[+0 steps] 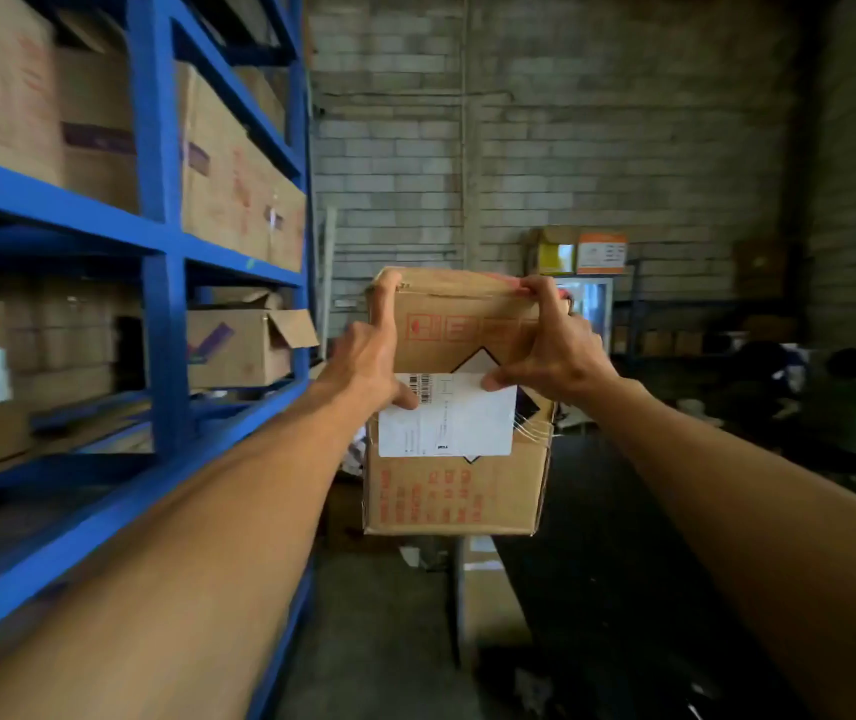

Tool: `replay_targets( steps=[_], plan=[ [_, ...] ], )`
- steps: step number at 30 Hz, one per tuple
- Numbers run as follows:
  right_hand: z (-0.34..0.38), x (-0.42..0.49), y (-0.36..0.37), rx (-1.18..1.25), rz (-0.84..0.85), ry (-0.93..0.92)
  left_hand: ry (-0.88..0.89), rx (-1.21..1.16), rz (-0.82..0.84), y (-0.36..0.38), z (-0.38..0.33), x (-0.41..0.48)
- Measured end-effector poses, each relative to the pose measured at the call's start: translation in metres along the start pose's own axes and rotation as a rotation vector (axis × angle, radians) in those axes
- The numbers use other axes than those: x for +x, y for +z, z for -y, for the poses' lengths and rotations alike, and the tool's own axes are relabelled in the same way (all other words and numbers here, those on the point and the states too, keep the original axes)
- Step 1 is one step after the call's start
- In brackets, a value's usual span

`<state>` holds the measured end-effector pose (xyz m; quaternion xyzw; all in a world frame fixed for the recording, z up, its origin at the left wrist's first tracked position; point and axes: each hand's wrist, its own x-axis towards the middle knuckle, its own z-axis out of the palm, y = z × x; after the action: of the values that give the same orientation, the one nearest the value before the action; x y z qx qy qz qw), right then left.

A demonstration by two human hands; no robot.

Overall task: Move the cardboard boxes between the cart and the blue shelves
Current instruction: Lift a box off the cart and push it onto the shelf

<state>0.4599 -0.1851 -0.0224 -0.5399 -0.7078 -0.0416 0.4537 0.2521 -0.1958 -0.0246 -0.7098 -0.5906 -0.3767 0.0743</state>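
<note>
I hold a cardboard box [454,491] with red print and a white shipping label up at arm's length in the middle of the view. My left hand [371,358] grips its top left corner, fingers over the top edge and thumb on the label. My right hand [550,350] grips the top right edge, thumb pinching the front face. The blue shelves [161,241] stand to the left, loaded with several cardboard boxes, one of them an open box [244,340] on the middle level. No cart can be made out.
A grey block wall [623,122] closes the back. Small yellow and orange boxes [579,252] sit on a dark rack at the back right. Flat cardboard [488,600] lies on the concrete floor below the box. Dark clutter fills the right side.
</note>
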Motion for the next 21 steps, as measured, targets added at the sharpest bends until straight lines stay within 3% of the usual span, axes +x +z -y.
replay_targets(
  steps=[9, 15, 21],
  plan=[
    [-0.074, -0.028, -0.042, -0.310, -0.206, 0.301, 0.322, -0.281, 0.142, 0.113, -0.061, 0.056],
    [-0.065, -0.090, -0.037, -0.426, -0.402, 0.574, 0.665, -0.428, 0.238, 0.152, -0.076, 0.051],
    [-0.033, -0.192, -0.015, -0.536, -0.608, 0.822, 0.864, -0.524, 0.494, 0.171, -0.088, -0.006]
  ],
)
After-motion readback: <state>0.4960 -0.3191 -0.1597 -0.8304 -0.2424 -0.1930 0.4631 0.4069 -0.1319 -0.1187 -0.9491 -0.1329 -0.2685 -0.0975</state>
